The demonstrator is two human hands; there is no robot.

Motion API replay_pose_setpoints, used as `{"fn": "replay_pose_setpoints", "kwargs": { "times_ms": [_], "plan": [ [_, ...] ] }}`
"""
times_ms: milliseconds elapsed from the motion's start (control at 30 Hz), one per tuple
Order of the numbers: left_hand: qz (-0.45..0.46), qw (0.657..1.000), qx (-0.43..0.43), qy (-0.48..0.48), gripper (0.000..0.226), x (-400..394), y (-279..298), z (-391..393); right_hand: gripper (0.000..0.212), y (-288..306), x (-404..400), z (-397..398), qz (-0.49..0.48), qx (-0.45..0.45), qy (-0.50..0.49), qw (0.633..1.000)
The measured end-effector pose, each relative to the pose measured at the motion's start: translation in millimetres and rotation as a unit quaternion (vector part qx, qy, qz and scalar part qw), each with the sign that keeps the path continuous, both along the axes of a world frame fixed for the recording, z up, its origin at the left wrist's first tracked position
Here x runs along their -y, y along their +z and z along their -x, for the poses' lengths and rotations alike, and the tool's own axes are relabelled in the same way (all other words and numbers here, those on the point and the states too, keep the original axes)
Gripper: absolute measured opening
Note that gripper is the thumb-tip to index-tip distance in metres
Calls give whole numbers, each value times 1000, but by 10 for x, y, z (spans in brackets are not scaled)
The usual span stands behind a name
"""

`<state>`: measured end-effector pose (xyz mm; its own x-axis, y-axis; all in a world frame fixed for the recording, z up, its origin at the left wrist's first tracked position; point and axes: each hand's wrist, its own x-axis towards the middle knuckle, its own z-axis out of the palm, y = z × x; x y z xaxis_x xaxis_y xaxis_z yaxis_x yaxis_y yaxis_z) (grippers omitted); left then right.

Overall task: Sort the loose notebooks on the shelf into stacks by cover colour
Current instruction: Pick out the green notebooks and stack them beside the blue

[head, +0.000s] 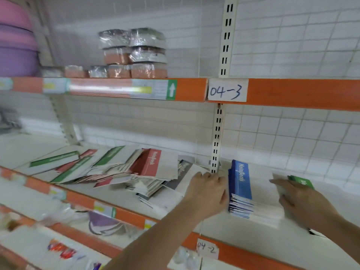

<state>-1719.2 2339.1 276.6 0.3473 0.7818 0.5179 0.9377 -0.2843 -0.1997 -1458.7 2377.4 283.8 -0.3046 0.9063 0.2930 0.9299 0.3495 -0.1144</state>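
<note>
left hand point(206, 190) presses flat against the blue stack point(240, 189), lower right. right hand point(303, 201) pinches a green notebook point(301, 182). a hard nudge could topple the stack.

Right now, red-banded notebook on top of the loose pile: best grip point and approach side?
Take the red-banded notebook by its right edge, coming from the right, where the left hand is nearest. It lies tilted on top of the loose pile with that edge overhanging, so fingers can likely slip under and the thumb pinch on top.

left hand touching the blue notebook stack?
Touching. In the head view the left hand lies flat against the left edge of the blue notebook stack, with no gap visible between them.
</note>
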Motion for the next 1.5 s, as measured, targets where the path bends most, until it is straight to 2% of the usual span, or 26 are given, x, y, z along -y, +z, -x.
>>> {"fn": "replay_pose_setpoints", "kwargs": {
  "times_ms": [100,200,333,433,533,667,1033,1167,1367,1500],
  "plan": [
    [-4,1000,4,21,23,73,-18,450,49,54,40,428,-53,50,46,996],
    [-9,999,1,41,20,123,-49,931,46,87,18,932,-39,1,72,997],
    [-24,999,2,46,26,156,-96,1584,58,42,20,1620,-92,6,133,987],
    [-28,999,8,39,25,164,-95,2050,57,-15,6,2102,-89,-15,136,986],
    [-30,999,4,37,24,157,-65,2465,47,-22,1,2547,-81,-16,133,988],
    [-27,999,-6,42,27,144,-79,2965,46,115,154,3181,-59,51,112,991],
    [28,999,9,40,30,211,-128,4085,41,-89,-20,4537,-52,-28,173,983],
    [60,997,2,53,30,221,-207,4428,48,-81,-112,4905,-11,21,174,985],
    [111,991,-5,68,42,200,-371,4850,62,-131,-350,5211,66,95,193,974],
    [150,985,-23,82,67,172,-455,5037,68,-207,-506,5379,126,125,189,966]
  ]
}}
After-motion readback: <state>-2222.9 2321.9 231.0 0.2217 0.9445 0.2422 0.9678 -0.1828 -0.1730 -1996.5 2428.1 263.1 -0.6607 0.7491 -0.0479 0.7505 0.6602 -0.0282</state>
